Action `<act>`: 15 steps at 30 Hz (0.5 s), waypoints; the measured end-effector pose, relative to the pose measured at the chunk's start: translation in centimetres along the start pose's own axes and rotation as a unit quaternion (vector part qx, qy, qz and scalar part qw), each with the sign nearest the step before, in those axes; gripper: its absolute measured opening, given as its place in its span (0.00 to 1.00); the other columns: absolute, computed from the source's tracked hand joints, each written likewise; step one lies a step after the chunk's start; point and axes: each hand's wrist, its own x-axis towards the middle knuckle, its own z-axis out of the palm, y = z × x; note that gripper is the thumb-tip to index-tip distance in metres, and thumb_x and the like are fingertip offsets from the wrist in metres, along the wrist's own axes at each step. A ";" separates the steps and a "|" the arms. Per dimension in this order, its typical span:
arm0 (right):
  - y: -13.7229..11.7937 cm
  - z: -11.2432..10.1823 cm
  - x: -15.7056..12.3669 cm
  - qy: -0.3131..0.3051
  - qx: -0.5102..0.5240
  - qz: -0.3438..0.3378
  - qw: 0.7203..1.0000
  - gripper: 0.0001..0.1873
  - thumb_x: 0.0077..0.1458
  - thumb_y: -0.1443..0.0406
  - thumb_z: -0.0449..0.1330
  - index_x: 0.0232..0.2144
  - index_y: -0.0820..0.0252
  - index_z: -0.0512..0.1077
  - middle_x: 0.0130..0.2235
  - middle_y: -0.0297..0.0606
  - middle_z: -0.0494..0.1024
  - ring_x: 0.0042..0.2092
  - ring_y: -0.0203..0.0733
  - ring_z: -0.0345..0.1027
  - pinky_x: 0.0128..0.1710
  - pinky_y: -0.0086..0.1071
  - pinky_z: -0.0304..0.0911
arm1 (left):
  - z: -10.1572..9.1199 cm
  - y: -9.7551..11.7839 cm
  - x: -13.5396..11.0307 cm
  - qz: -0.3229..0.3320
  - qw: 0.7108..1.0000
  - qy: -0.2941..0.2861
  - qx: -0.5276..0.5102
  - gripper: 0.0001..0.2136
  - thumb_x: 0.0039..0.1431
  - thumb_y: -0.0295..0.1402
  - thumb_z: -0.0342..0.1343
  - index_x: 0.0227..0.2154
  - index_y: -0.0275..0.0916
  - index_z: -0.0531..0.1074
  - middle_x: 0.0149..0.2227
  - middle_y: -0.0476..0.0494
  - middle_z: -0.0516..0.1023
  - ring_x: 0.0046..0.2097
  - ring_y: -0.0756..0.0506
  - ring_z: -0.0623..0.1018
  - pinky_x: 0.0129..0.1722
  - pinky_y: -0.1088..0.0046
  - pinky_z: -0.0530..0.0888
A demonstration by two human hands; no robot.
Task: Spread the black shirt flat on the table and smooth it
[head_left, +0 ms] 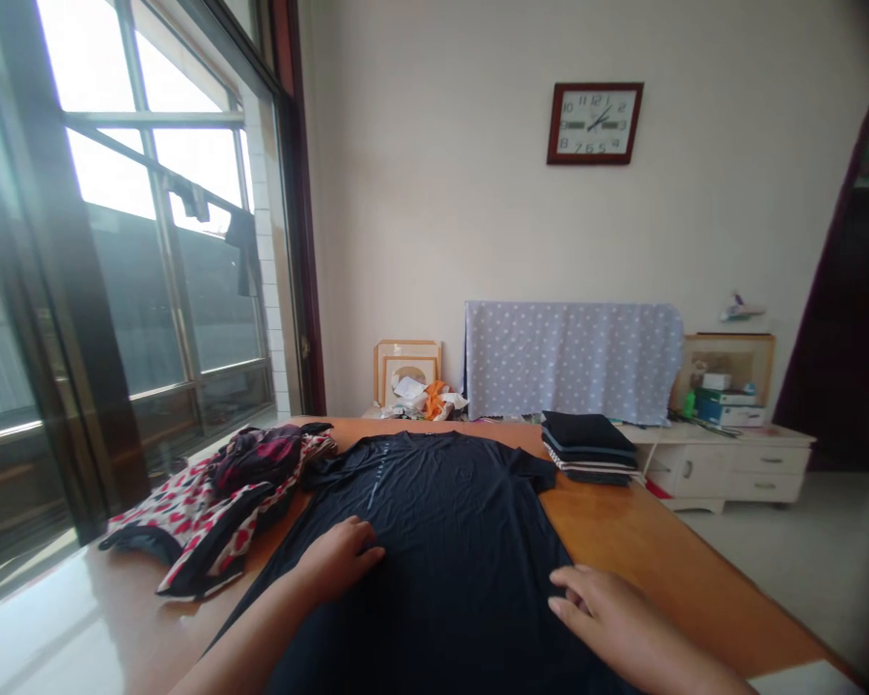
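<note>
- Two bare hands rest on a dark T-shirt (420, 589), which lies spread flat on a wooden table (666, 560), with its collar pointing away from the person.
- The left hand (339, 560) sits palm down near the middle of the shirt, its fingers (362, 552) gently curved against the cloth. It holds no visible fold.
- The right hand (612, 613) lies at the shirt's edge, its fingers (569, 596) open, slightly spread and holding nothing.
- Near the right hand, past the forearm, a white sheet of paper (803, 681) lies at the table's edge.
- Left of the left hand, a crumpled red-and-white cloth (203, 526) lies in a heap beside the shirt, with a dark garment (261, 458) on top.
- Ahead of the right hand, a stack of folded clothes (589, 447) sits just beside the shirt's sleeve.
- Beyond the collar are picture frames (407, 372), orange and white scraps (434, 401) and a hanging dotted cloth (572, 362).
- Farther right, boxes (724, 401) stand on a white cabinet (724, 473).
- Farthest away, a wall clock (595, 124) hangs above the dotted cloth, and dark clothes (242, 246) hang at a window (166, 241).
</note>
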 end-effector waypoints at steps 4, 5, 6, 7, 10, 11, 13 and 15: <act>1.0 0.2 1.8 -0.021 0.022 0.009 0.999 0.18 0.55 0.51 0.57 0.37 0.55 0.78 0.37 0.41 0.81 0.39 0.46 0.74 0.41 0.32 0.64 | 0.4 -1.7 2.1 -0.038 0.998 0.006 -0.056 0.18 0.58 0.49 0.52 0.36 0.40 0.78 0.36 0.44 0.79 0.38 0.44 0.77 0.35 0.72 0.69; 1.4 0.2 2.3 -0.022 0.040 0.007 0.999 0.19 0.55 0.50 0.57 0.37 0.55 0.78 0.36 0.41 0.81 0.39 0.46 0.74 0.41 0.31 0.64 | 0.3 -2.4 2.6 -0.056 0.996 0.017 -0.062 0.18 0.58 0.49 0.52 0.35 0.40 0.78 0.35 0.44 0.79 0.37 0.44 0.77 0.35 0.72 0.68; 1.8 0.3 2.9 -0.023 0.063 0.005 0.998 0.20 0.55 0.49 0.56 0.39 0.55 0.78 0.36 0.41 0.81 0.39 0.46 0.74 0.40 0.31 0.64 | 0.1 -3.2 3.2 -0.075 0.995 0.032 -0.062 0.19 0.59 0.49 0.52 0.34 0.39 0.78 0.34 0.45 0.80 0.36 0.44 0.77 0.34 0.72 0.68; 2.3 0.3 3.6 -0.026 0.091 0.003 0.996 0.22 0.55 0.48 0.56 0.40 0.55 0.78 0.35 0.40 0.81 0.39 0.46 0.74 0.39 0.31 0.65 | -0.2 -4.0 3.7 -0.095 0.993 0.050 -0.057 0.18 0.59 0.49 0.52 0.34 0.39 0.78 0.33 0.44 0.80 0.36 0.44 0.77 0.34 0.72 0.68; 4.1 0.7 6.1 -0.044 0.186 0.014 0.981 0.27 0.56 0.44 0.53 0.40 0.58 0.77 0.33 0.39 0.79 0.36 0.44 0.73 0.34 0.30 0.65 | -1.6 -6.5 5.1 -0.143 0.985 0.093 -0.030 0.17 0.59 0.46 0.51 0.34 0.39 0.77 0.35 0.43 0.81 0.38 0.43 0.78 0.37 0.71 0.69; 4.8 0.8 7.1 -0.049 0.214 0.020 0.976 0.28 0.56 0.44 0.52 0.39 0.58 0.77 0.32 0.39 0.78 0.35 0.43 0.72 0.32 0.29 0.64 | -2.1 -7.2 5.6 -0.154 0.983 0.100 -0.022 0.16 0.60 0.45 0.51 0.35 0.39 0.77 0.36 0.42 0.81 0.39 0.43 0.78 0.38 0.71 0.69; 6.4 1.2 9.0 -0.045 0.250 0.036 0.967 0.28 0.56 0.43 0.51 0.37 0.58 0.76 0.29 0.38 0.76 0.31 0.42 0.71 0.29 0.29 0.63 | -3.1 -8.5 6.6 -0.177 0.978 0.112 -0.004 0.14 0.59 0.43 0.52 0.35 0.40 0.77 0.38 0.42 0.81 0.41 0.42 0.78 0.39 0.71 0.69; 7.9 1.6 10.7 -0.028 0.257 0.059 0.964 0.28 0.55 0.42 0.50 0.35 0.58 0.76 0.25 0.36 0.74 0.27 0.41 0.69 0.27 0.30 0.62 | -3.8 -9.6 7.6 -0.199 0.972 0.122 0.012 0.12 0.59 0.41 0.52 0.36 0.41 0.77 0.40 0.42 0.82 0.42 0.42 0.79 0.39 0.71 0.70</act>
